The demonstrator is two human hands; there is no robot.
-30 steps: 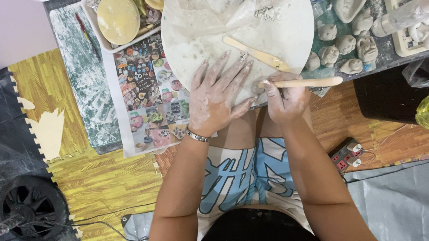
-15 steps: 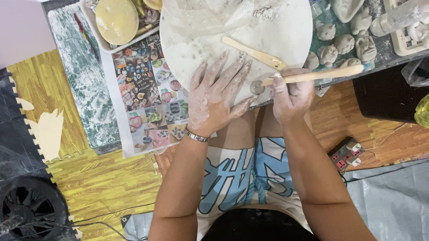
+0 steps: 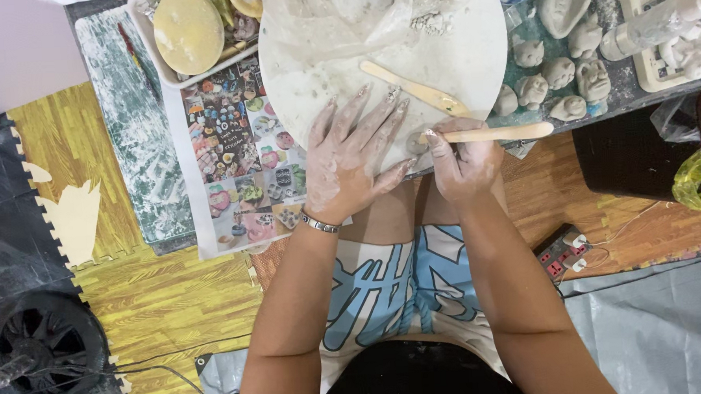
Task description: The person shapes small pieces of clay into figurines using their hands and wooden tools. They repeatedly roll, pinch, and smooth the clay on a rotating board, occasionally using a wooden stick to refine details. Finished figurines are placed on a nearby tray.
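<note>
Clay-dusted and pale, your left hand [image 3: 349, 161] lies flat and open on the round white board [image 3: 470, 50], fingers spread, holding nothing. Just right of it, your right hand [image 3: 459, 165] is closed around a wooden modelling stick [image 3: 493, 133]. Half a second ago the stick angled up to the right; now it lies level, its tip pressed into a small clay lump [image 3: 419, 141] at the board's near edge. A second wooden tool [image 3: 413, 88] rests further up the board, untouched.
</note>
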